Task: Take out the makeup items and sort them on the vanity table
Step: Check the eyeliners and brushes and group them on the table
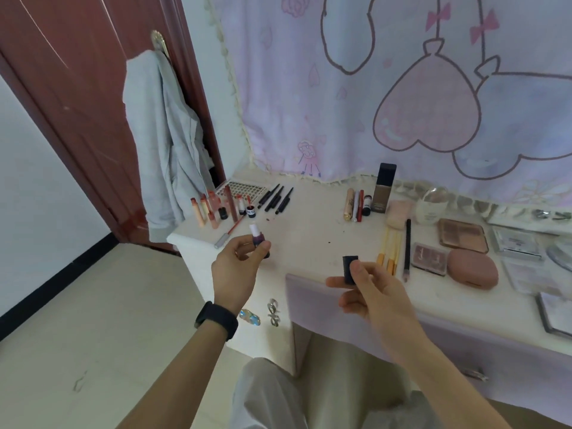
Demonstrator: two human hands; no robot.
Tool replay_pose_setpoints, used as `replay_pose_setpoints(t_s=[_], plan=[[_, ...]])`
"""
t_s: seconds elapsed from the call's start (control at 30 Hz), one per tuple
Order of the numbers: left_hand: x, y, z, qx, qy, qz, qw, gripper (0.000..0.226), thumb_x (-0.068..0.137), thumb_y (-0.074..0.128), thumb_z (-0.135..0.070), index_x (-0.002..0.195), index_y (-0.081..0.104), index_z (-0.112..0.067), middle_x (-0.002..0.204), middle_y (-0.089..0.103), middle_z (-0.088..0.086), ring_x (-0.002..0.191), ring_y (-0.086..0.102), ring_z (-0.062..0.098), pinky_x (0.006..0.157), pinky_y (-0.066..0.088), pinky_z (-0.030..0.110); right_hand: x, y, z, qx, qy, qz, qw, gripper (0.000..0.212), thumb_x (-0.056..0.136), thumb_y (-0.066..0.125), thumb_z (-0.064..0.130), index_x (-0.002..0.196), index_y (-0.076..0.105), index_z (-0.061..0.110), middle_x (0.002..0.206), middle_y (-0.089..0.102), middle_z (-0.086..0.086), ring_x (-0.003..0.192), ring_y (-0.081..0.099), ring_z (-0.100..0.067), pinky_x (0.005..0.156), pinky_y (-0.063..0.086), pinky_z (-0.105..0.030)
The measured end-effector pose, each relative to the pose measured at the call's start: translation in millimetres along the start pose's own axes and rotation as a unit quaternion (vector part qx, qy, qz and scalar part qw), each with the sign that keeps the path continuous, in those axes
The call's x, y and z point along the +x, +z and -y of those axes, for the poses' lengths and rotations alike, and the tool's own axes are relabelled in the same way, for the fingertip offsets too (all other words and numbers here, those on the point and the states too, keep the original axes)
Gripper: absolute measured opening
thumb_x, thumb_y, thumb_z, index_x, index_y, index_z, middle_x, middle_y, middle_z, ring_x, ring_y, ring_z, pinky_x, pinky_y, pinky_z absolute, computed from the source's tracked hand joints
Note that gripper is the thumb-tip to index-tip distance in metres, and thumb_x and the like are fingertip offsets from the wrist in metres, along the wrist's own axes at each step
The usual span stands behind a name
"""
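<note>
Pink cartoon curtain (340, 103) at the back, white table (312, 239) below it, and the sorting looks well along. Lip colours (213, 209) are clustered at the far left corner, and black pencils (275, 198) are fanned out just beside them. A tall foundation bottle (383, 190) stands mid-table, with palettes (462, 235) off to the right.

Now to the action. The left hand (238, 264) is up over the table's front edge, and its fingers (263, 247) are curled round a small purple tube (259, 239). The tube is held upright and uncapped, pale tip showing. Lipstick or a tiny bottle? Too small to call.

The right hand (368, 292) hovers apart from it over the near edge, with a dark cap (349, 269) pinched between thumb and forefinger. So the item is out and in the air, not yet on the table.

By my read, this is a check-and-close step before placing. The next move calls for bringing the cap in line over that pale tip and seating it squarely. A skewed push could smear the tip.

Then the tube most likely belongs with the lip colours at the left. That group is crowded with standing pieces, so it wants a gentle set-down at the edge of the group to avoid toppling a neighbour.
</note>
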State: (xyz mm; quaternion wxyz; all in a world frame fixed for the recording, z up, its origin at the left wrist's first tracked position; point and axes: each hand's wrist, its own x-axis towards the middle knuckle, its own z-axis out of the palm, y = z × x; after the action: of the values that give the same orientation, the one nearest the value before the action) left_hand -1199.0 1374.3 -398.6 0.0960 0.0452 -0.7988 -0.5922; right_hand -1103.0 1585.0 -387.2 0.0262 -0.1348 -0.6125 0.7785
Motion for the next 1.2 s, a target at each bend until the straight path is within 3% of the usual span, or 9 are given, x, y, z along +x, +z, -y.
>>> replay_pose_setpoints(t_s=[0.07, 0.17, 0.3, 0.4, 0.53, 0.67, 0.87, 1.2], plan=[[20.2, -1.4, 6.3, 0.051, 0.016, -0.020, 0.998, 0.016, 0.089, 0.070, -0.043, 0.102, 0.069, -0.034, 0.095, 0.074, -0.013, 0.081, 0.063, -0.005, 0.066, 0.044, 0.009, 10.9, 11.6, 0.6, -0.040, -0.014, 0.004, 0.999, 0.029, 0.096, 0.057, 0.034, 0.111, 0.055, 0.009, 0.095, 0.079, -0.005, 0.066, 0.069, -0.027, 0.063, 0.060, -0.032], [48.2, 0.4, 14.6, 0.143, 0.032, -0.027, 0.989, 0.020, 0.089, 0.066, -0.047, 0.106, 0.071, -0.039, 0.104, 0.068, -0.014, 0.096, 0.059, 0.015, 0.075, 0.051, 0.030, 32.7, 30.9, -1.1, -0.109, -0.055, 0.009, 0.993, 0.019, 0.100, 0.056, 0.033, 0.111, 0.055, 0.017, 0.101, 0.077, 0.005, 0.072, 0.073, -0.026, 0.069, 0.061, -0.035], [70.9, 0.4, 15.8, 0.269, 0.025, -0.024, 0.963, 0.027, 0.094, 0.059, -0.047, 0.115, 0.069, -0.035, 0.102, 0.066, -0.002, 0.105, 0.052, 0.024, 0.084, 0.052, 0.041, 71.5, 49.7, -9.4, -0.265, -0.151, -0.010, 0.952, 0.005, 0.098, 0.062, 0.040, 0.101, 0.060, 0.037, 0.094, 0.069, 0.020, 0.074, 0.064, -0.006, 0.064, 0.049, -0.014], [82.7, -2.9, 16.3, 0.325, 0.038, -0.035, 0.944, 0.028, 0.094, 0.058, -0.048, 0.113, 0.070, -0.032, 0.090, 0.058, 0.002, 0.103, 0.053, 0.028, 0.090, 0.047, 0.040, 100.9, 63.6, -17.1, -0.298, -0.167, 0.001, 0.940, 0.006, 0.096, 0.066, 0.040, 0.100, 0.062, 0.037, 0.095, 0.071, 0.018, 0.081, 0.063, -0.003, 0.070, 0.047, -0.016], [99.4, -7.9, 23.5, 0.374, 0.072, -0.024, 0.924, 0.029, 0.091, 0.055, -0.054, 0.111, 0.070, -0.039, 0.098, 0.070, -0.003, 0.111, 0.048, 0.021, 0.090, 0.039, 0.035, 132.8, 86.0, -28.9, -0.396, -0.169, 0.025, 0.902, 0.011, 0.098, 0.062, 0.040, 0.106, 0.061, 0.033, 0.099, 0.071, 0.019, 0.078, 0.063, 0.000, 0.071, 0.048, -0.024], [110.5, -13.3, 33.0, 0.375, 0.075, -0.010, 0.924, 0.028, 0.088, 0.055, -0.059, 0.105, 0.070, -0.044, 0.101, 0.070, -0.007, 0.110, 0.048, 0.019, 0.087, 0.037, 0.033, 154.1, 110.3, -35.4, -0.488, -0.183, 0.017, 0.853, 0.021, 0.097, 0.056, 0.048, 0.108, 0.058, 0.031, 0.101, 0.070, 0.013, 0.088, 0.064, -0.013, 0.076, 0.053, -0.035], [114.9, -17.5, 37.2, 0.384, 0.085, -0.015, 0.919, 0.028, 0.086, 0.056, -0.061, 0.103, 0.070, -0.044, 0.100, 0.070, -0.008, 0.104, 0.052, 0.019, 0.085, 0.039, 0.033, 162.7, 125.9, -39.0, -0.528, -0.204, 0.026, 0.824, 0.020, 0.096, 0.057, 0.044, 0.104, 0.053, 0.027, 0.103, 0.065, 0.012, 0.092, 0.058, -0.016, 0.076, 0.051, -0.037], [100.2, -26.2, 29.1, 0.373, 0.108, -0.014, 0.921, 0.025, 0.090, 0.060, -0.054, 0.103, 0.073, -0.038, 0.092, 0.073, -0.008, 0.101, 0.052, 0.022, 0.087, 0.045, 0.039, 158.0, 123.8, -44.0, -0.535, -0.245, 0.052, 0.807, 0.021, 0.094, 0.059, 0.046, 0.103, 0.054, 0.028, 0.100, 0.063, 0.013, 0.088, 0.055, -0.015, 0.073, 0.047, -0.033]])
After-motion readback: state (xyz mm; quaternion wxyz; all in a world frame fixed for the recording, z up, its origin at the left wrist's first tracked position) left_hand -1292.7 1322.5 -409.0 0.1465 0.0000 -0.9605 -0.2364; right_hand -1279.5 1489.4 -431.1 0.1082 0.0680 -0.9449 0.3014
